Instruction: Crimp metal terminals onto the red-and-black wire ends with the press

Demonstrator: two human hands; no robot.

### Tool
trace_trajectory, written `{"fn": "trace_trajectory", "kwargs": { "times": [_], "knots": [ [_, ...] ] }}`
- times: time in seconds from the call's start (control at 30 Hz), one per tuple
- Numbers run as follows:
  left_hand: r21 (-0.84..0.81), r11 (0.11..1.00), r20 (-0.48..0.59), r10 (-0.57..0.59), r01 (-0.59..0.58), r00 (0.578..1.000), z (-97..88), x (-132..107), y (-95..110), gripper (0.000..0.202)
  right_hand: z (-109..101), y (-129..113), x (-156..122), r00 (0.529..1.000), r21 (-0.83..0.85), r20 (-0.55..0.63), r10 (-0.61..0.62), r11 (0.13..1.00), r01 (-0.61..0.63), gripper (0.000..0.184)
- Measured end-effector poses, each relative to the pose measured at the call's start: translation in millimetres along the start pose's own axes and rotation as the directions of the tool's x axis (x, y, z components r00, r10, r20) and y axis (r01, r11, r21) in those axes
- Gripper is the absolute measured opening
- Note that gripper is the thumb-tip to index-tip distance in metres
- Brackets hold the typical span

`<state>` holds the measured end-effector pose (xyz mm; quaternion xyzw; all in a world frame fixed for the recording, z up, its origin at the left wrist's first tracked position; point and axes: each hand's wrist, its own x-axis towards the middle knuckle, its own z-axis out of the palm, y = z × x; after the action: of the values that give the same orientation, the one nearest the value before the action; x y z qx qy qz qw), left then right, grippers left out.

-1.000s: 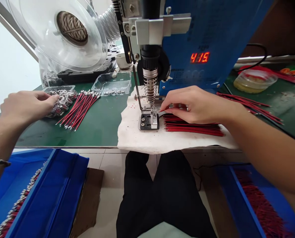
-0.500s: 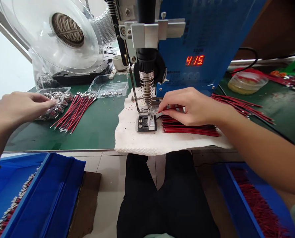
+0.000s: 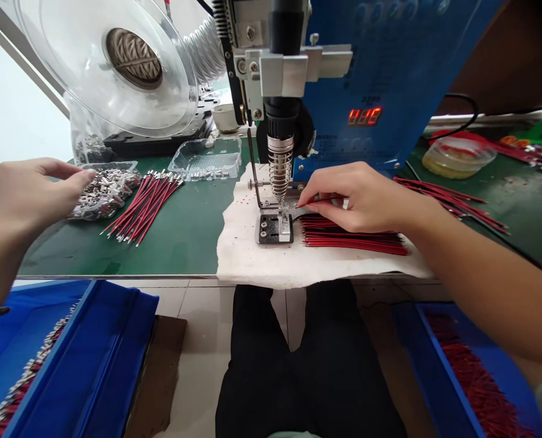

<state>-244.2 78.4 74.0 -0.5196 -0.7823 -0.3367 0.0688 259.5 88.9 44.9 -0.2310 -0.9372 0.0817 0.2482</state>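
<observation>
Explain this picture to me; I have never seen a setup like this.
There is no robot: a camera worn on a person's head looks down at two bare hands. The left hand reaches to small silvery metal parts in a clear plastic tray. The right hand pinches a thin red wire near the foot of a blue boxy machine with a lit red display. On the green table lies a loose red-and-black wire bundle; on the white cloth, a neater row of red-and-black wires.

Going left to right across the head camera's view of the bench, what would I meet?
Left hand, small metal parts, fanned red-black wires, clear plastic tray, black block, right hand, round tub.
</observation>
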Motion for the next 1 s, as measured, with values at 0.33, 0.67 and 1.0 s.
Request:
{"fn": "trace_trajectory", "kwargs": {
  "times": [0.33,0.67,1.0],
  "knots": [
    [-0.699,0.706,-0.047,0.113,-0.113,0.992,24.3,-107.3,109.6,0.012,4.2,-4.9,3.1,0.998,0.084,-0.060,0.027,0.996,-0.022,0.018],
    [-0.937,0.171,0.321,0.073,0.305,0.944,57.9,-165.4,176.1,0.022,25.1,-19.2,4.7,0.971,0.119,-0.231,0.056,0.993,-0.029,0.018],
    [-0.871,0.259,0.457,0.115,0.418,0.882,65.6,-185.0,161.9,0.026,29.1,-30.9,3.3,0.958,-0.018,-0.282,-0.051,0.999,0.048,0.024]
  ]
}}
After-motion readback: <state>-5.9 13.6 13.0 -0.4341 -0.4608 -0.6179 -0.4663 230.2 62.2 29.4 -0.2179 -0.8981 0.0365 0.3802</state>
